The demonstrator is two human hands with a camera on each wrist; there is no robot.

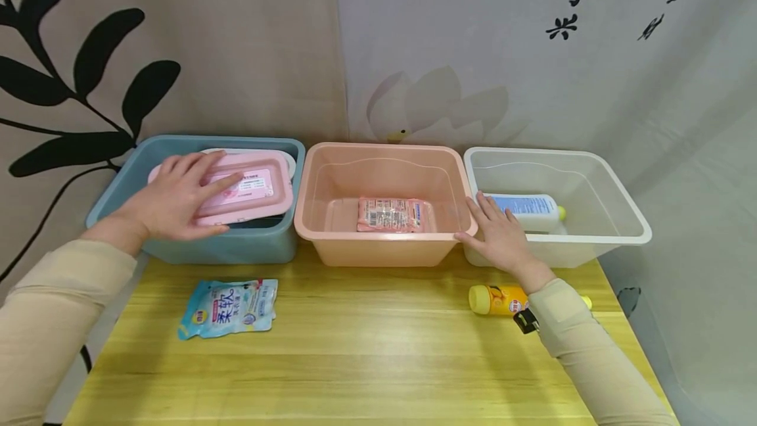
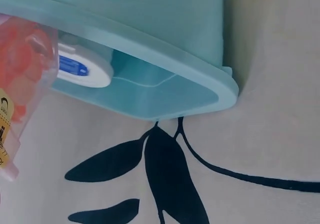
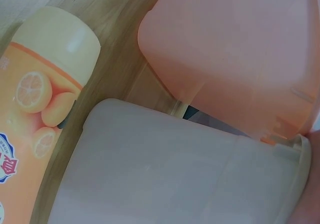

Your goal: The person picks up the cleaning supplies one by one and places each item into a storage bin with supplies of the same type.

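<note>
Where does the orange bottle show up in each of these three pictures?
Head: right of centre, lying on the table, partly hidden by the right sleeve; that's the orange bottle.
Left wrist: not in it.
Right wrist: along the left edge, pale yellow cap uppermost.
Landmark shared by head and right wrist only: the white bin.

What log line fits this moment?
left hand: on pink package | right hand: at white bin | table: blue pouch, orange bottle

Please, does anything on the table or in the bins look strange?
Nothing looks spilled or damaged. The pink box under the left hand looks slightly askew: its edges do not line up with the blue bin. The pouch and orange bottle lie outside, on the table.
</note>
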